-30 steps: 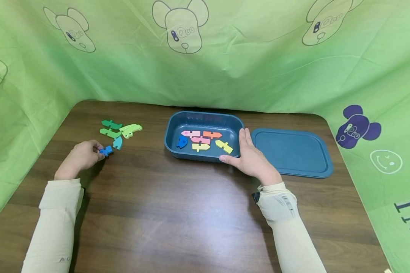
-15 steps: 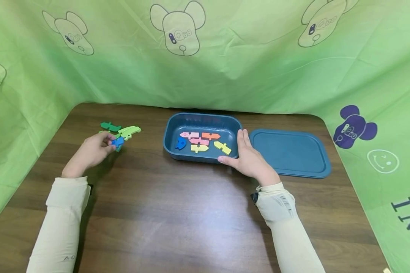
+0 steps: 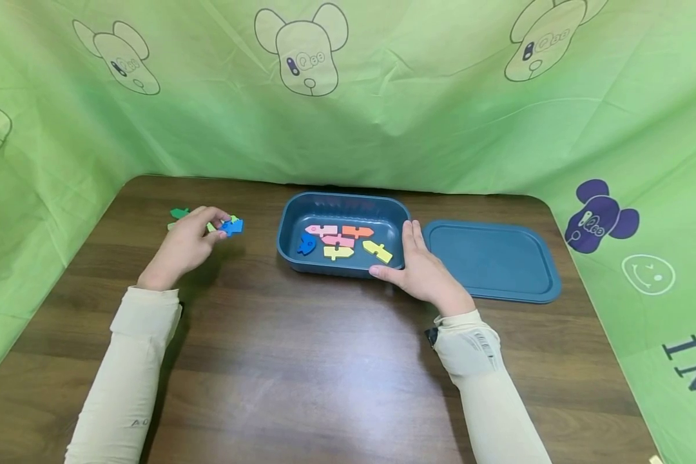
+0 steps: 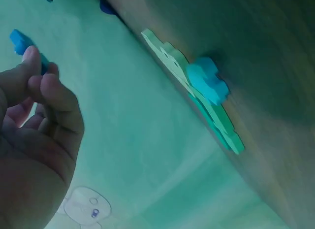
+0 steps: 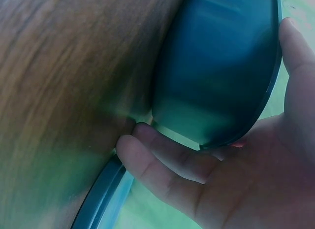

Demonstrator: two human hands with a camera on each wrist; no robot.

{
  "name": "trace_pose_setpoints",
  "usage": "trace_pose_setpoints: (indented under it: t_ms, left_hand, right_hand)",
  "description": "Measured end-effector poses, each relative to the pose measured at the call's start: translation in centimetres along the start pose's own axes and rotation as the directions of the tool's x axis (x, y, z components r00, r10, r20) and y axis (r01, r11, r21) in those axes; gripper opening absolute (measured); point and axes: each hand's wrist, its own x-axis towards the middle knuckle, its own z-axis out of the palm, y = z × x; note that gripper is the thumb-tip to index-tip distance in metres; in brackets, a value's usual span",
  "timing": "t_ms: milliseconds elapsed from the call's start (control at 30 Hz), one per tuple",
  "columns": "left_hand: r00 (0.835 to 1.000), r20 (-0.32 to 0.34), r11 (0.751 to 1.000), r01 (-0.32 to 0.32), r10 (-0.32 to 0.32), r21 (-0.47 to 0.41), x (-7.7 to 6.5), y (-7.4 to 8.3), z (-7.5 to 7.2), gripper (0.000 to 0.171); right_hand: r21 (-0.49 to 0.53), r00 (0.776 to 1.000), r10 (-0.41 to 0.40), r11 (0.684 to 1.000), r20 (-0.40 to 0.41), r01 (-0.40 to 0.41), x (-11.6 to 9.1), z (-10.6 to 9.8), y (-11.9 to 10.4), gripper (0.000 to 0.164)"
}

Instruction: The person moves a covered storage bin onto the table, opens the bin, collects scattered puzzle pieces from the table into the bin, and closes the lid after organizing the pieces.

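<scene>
Over the last second the left hand (image 3: 185, 241) has moved right and farther across the table (image 3: 267, 354), thumb and fingers pinched on a blue puzzle piece (image 3: 233, 227), which now covers part of the green puzzle pieces (image 3: 179, 213) in the head view. That puts the blue piece closer to the blue storage box (image 3: 348, 206), though still outside it, to its left. The right hand (image 3: 426, 267) stays at the box's right end, fingers straight and thumb spread toward the near-right corner, gripping nothing.

Head view bright; whitish glare on the bench (image 3: 325, 380) toward its near edge. Wrist views dim, greenish, slightly soft.
</scene>
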Motion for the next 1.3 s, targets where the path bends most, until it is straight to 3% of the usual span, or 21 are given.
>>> trace_pose_setpoints:
  t_ms: [267,667,933,1100,1300]
  left_hand:
    - [0.997,-0.033,0.997,-0.073,0.073,-0.002,1.5,1.6,1.3,0.028]
    - [0.998,-0.026,0.997,-0.055,0.053,-0.062,2.7,3.7,2.8,0.032]
    - [0.994,-0.061,0.985,-0.098,0.090,-0.144,3.7,4.6,3.7,0.015]
    - [0.997,-0.040,0.989,-0.065,0.060,-0.136,4.2,5.0,4.1,0.013]
    - [0.997,0.009,0.990,-0.071,0.072,-0.119,4.6,5.5,4.3,0.012]
  right_hand:
    - [0.006,1.000,0.003,1.000,-0.001,-0.003,-0.1,0.0,0.0,0.120]
    - [0.005,1.000,0.001,1.000,-0.004,-0.001,-0.1,0.1,-0.1,0.121]
    - [0.008,1.000,0.012,1.000,0.004,-0.012,-0.2,0.0,-0.2,0.121]
    - [0.013,1.000,0.005,1.000,0.003,-0.005,-0.3,0.0,-0.2,0.120]
    - [0.012,1.000,0.004,1.000,0.000,-0.004,-0.2,0.0,-0.1,0.120]
